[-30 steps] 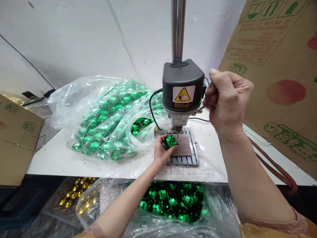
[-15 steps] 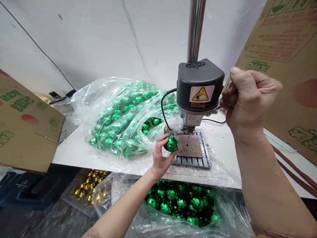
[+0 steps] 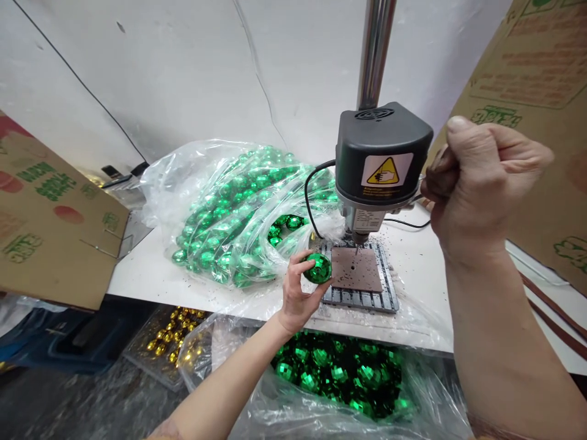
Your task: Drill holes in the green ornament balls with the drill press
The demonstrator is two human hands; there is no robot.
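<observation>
Between the thumb and fingers of my left hand [image 3: 299, 290] is a shiny green faceted ball [image 3: 318, 267]. It is held at the left edge of a brown pad [image 3: 362, 278] with a small dark hole, which lies on the slotted metal base [image 3: 339, 297] of a drill press. Over the pad hangs the black drill press head [image 3: 384, 153], its thin bit [image 3: 357, 249] pointing down, apart from the ball. My right hand [image 3: 481, 180] is raised beside the head, closed around the feed handle [image 3: 440, 174], most of which my fingers hide.
A clear plastic bag of green balls [image 3: 229, 214] lies left of the drill press. Below the table edge, another bag holds green balls [image 3: 339, 373], and a clear bin [image 3: 151, 366] holds gold ones. Cardboard boxes [image 3: 59, 214] flank the table [image 3: 147, 275]. Dark shavings surround the base.
The view has shifted slightly, so most things appear a little further right. My left hand keeps its hold on the ball, and my right hand stays on the handle.
</observation>
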